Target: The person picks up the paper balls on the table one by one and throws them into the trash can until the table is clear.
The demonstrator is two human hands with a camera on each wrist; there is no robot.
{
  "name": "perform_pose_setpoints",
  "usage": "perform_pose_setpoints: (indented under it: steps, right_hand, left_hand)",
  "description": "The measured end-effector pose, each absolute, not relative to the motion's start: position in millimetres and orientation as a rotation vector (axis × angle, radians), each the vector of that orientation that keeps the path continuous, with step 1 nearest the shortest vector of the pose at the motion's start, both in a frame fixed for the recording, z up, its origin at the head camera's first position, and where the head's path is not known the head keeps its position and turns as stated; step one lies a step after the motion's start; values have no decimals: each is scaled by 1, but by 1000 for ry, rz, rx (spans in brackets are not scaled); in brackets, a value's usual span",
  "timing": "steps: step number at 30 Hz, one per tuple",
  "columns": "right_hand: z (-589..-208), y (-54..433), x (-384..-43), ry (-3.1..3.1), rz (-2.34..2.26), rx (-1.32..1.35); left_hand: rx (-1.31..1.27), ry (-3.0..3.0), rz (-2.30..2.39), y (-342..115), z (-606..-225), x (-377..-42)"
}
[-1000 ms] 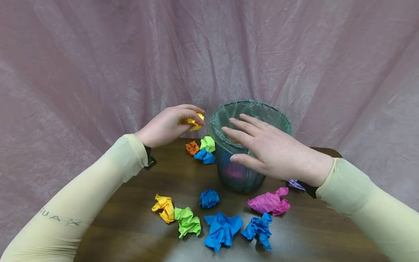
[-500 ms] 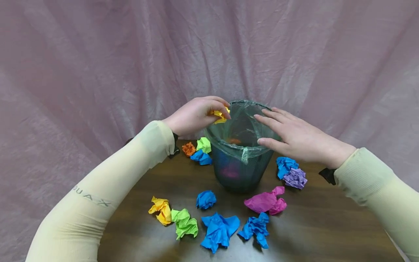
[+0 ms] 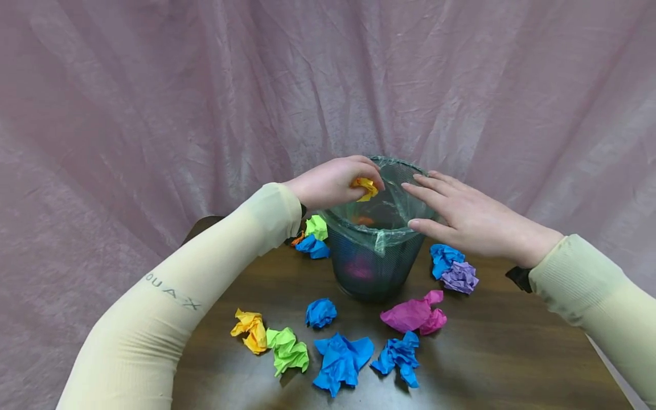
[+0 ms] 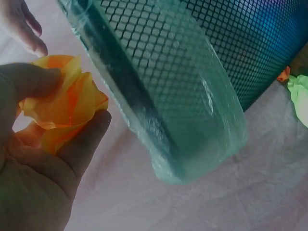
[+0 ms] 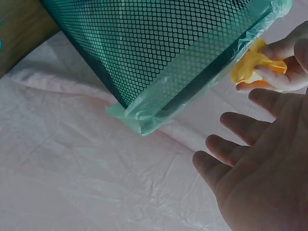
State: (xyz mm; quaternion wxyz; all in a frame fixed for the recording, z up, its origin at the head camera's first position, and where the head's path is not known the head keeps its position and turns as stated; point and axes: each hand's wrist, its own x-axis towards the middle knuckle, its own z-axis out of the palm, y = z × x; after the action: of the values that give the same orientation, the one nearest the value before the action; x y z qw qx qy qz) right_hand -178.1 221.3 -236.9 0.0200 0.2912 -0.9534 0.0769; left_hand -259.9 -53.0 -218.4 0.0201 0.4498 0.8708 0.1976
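Observation:
My left hand (image 3: 338, 181) pinches a crumpled yellow paper ball (image 3: 367, 189) between thumb and fingers, over the left side of the bin's mouth. In the left wrist view the yellow ball (image 4: 67, 103) shows beside the bin's rim. The dark mesh waste bin (image 3: 371, 265) stands upright, lined with a thin green bag (image 3: 380, 236) folded over its rim. My right hand (image 3: 471, 219) has its fingers extended at the right side of the rim. From the right wrist view, my right hand (image 5: 269, 163) holds nothing. An orange piece and a pink piece show inside the bin.
Around the bin on the brown table (image 3: 502, 341) lie crumpled papers: yellow (image 3: 250, 330), green (image 3: 288, 349), several blue, such as a large blue one (image 3: 342, 361), pink (image 3: 414, 314) and purple (image 3: 459, 277). A pink curtain (image 3: 328, 85) hangs behind.
My left hand has carried the yellow paper ball rightward, from left of the bin to over its mouth. My right hand has moved right, from across the bin to its right rim.

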Motion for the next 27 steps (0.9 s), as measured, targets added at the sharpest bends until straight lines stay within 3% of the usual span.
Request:
perform_pose_setpoints:
  steps: [11,27]
  right_hand:
    - [-241,222,-173,-2936,226,924]
    - [-244,223,-165,-2860,215,968]
  left_hand:
    - [1333,2757,486,-47,-220,-258]
    - [1295,2870,375,-79,-220,-254]
